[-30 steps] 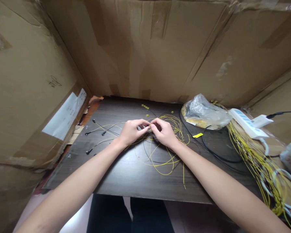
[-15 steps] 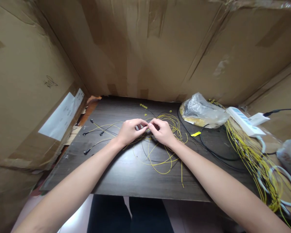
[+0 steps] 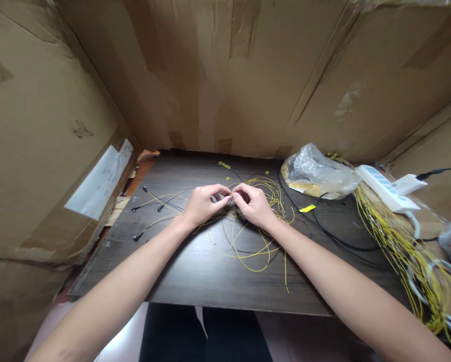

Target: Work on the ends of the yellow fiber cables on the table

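My left hand and my right hand meet fingertip to fingertip over the middle of a dark wooden table. Both are pinched on a thin yellow wire that belongs to a loose tangle of yellow wires lying under and in front of the hands. Thin wires with black plug ends fan out to the left of my left hand. Small yellow bits lie further back on the table.
Cardboard walls enclose the table at the back and both sides. A crumpled clear plastic bag lies back right, a white power strip beside it, a black cable loops nearby, and a big bundle of yellow wires hangs right.
The hands have stayed together at the same spot, with only slight finger movement. The view shifted a little.
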`<state>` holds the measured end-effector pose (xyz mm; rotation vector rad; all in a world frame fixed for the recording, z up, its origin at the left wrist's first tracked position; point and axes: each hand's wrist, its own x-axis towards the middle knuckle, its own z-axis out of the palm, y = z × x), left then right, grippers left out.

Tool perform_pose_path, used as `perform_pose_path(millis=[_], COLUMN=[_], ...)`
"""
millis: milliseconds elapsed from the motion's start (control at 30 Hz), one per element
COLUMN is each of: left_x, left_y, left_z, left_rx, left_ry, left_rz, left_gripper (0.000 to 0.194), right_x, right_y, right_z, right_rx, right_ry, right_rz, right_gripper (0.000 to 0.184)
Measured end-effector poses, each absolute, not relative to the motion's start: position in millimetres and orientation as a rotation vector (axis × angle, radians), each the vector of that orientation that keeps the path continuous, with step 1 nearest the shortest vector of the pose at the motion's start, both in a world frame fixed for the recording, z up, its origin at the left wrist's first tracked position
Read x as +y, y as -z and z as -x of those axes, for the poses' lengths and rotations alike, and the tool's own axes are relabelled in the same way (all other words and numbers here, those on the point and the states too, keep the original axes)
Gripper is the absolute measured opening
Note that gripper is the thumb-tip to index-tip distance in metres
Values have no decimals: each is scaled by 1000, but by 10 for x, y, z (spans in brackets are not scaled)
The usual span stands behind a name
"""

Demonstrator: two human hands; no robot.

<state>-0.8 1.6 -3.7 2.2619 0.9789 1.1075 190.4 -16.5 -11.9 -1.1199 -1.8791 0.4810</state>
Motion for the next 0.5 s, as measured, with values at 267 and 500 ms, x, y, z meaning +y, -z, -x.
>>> perform_pose_path(millis=[267, 500], left_x=[4, -2], left_y=[30, 32], left_z=[3, 2], left_rx=[1001, 981], left_ry=[-1091, -1080], left_rz=[-2272, -2280], left_gripper=[14, 11], right_x=[-171, -170], right_y=[119, 114], right_z=[-1904, -1915], right_rx=[-1859, -1882], right_ry=[-515, -508], right_rz=[1111, 1140], right_gripper=[16, 26])
